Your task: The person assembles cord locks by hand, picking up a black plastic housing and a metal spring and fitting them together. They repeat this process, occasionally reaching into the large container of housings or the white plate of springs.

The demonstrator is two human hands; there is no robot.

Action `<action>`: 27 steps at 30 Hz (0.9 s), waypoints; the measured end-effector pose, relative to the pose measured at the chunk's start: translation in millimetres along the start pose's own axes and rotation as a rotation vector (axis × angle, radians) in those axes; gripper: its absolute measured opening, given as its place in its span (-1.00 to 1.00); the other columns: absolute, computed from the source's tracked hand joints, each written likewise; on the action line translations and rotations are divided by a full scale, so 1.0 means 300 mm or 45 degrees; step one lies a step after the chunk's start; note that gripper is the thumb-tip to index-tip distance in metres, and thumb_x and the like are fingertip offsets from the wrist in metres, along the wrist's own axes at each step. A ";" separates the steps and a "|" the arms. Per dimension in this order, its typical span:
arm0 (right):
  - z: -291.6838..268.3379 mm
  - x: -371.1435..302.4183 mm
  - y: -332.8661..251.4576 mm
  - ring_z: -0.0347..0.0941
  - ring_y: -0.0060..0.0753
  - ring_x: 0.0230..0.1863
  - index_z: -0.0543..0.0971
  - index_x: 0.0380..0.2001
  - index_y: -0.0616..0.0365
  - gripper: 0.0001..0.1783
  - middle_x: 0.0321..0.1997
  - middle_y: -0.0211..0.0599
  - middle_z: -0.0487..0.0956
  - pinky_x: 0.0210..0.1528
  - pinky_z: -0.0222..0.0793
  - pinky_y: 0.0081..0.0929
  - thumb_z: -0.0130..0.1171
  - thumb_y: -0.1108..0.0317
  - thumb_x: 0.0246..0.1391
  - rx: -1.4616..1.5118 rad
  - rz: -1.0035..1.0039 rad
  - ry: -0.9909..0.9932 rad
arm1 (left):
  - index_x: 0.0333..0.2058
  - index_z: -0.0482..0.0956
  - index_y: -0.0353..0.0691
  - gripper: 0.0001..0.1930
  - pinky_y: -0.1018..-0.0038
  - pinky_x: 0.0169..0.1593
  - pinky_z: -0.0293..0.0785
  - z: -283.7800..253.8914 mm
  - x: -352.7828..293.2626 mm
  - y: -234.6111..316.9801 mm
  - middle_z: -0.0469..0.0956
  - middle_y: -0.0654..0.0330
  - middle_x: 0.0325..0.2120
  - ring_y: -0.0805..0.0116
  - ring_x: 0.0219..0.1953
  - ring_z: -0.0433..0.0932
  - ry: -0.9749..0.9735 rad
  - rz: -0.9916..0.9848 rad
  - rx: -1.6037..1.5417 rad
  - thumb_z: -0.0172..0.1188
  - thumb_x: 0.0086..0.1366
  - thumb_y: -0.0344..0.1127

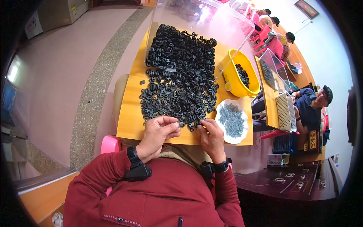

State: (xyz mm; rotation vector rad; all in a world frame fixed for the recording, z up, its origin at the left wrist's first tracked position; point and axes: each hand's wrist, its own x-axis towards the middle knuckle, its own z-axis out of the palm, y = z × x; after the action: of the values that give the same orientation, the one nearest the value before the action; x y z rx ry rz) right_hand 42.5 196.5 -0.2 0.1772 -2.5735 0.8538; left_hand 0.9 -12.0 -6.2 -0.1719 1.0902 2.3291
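A dense heap of small black two-hole plastic pieces [181, 83], like cord locks, spreads over the wooden table in front of me. At its near edge my left hand [158, 136] is closed, thumb and forefinger pinched together; what they hold, if anything, is too small to make out. Just to the right, my right hand [212, 139] pinches a black plastic piece between thumb and forefinger, close above the table. Beside that hand sits a white scalloped dish [245, 130] full of tiny silvery-grey parts, perhaps springs.
A clear plastic box [230, 22] lies behind and around the heap. A yellow tub [236, 85] with black pieces stands on the wooden table [130, 121] at the right. Another person [308, 108] sits farther right beside a cream perforated basket [285, 113].
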 end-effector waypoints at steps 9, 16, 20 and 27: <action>0.004 -0.039 -0.003 0.51 -0.59 -0.47 0.52 -0.10 0.34 -0.75 -0.37 -0.36 0.59 -0.37 0.50 -0.66 0.14 0.51 0.14 0.916 0.628 -0.024 | -0.22 0.50 -0.34 -0.86 0.50 -0.19 0.61 0.005 -0.001 -0.011 0.56 0.18 -0.37 0.45 -0.35 0.58 -0.016 -0.048 0.047 0.18 0.25 -0.47; -0.011 -0.051 -0.036 0.54 -0.53 -0.42 0.50 -0.06 0.29 -0.70 -0.39 -0.33 0.58 -0.33 0.59 -0.52 0.16 0.55 0.10 1.430 0.847 -0.115 | -0.21 0.50 -0.35 -0.85 0.51 -0.17 0.60 0.011 -0.006 -0.015 0.56 0.18 -0.36 0.45 -0.34 0.58 -0.030 -0.060 0.055 0.18 0.24 -0.47; -0.001 -0.064 -0.027 0.55 -0.50 -0.40 0.51 -0.07 0.28 -0.69 -0.38 -0.29 0.59 -0.33 0.60 -0.50 0.18 0.57 0.07 1.477 0.820 -0.151 | -0.22 0.50 -0.35 -0.85 0.52 -0.18 0.60 0.014 -0.010 -0.013 0.56 0.18 -0.36 0.46 -0.34 0.58 -0.044 -0.073 0.073 0.19 0.24 -0.46; 0.004 -0.071 -0.017 0.54 -0.52 -0.36 0.49 -0.07 0.30 -0.68 -0.33 -0.28 0.58 -0.29 0.60 -0.49 0.18 0.60 0.06 1.500 0.835 -0.184 | -0.23 0.50 -0.34 -0.86 0.52 -0.19 0.61 0.015 -0.012 -0.014 0.57 0.18 -0.36 0.46 -0.34 0.58 -0.077 -0.106 0.083 0.18 0.24 -0.47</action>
State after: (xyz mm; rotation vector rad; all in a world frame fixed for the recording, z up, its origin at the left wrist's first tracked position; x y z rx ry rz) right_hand 62.5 191.5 -7.5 -0.3068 -1.8755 2.5658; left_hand 6.8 -8.1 -4.7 -0.1190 1.1065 2.2080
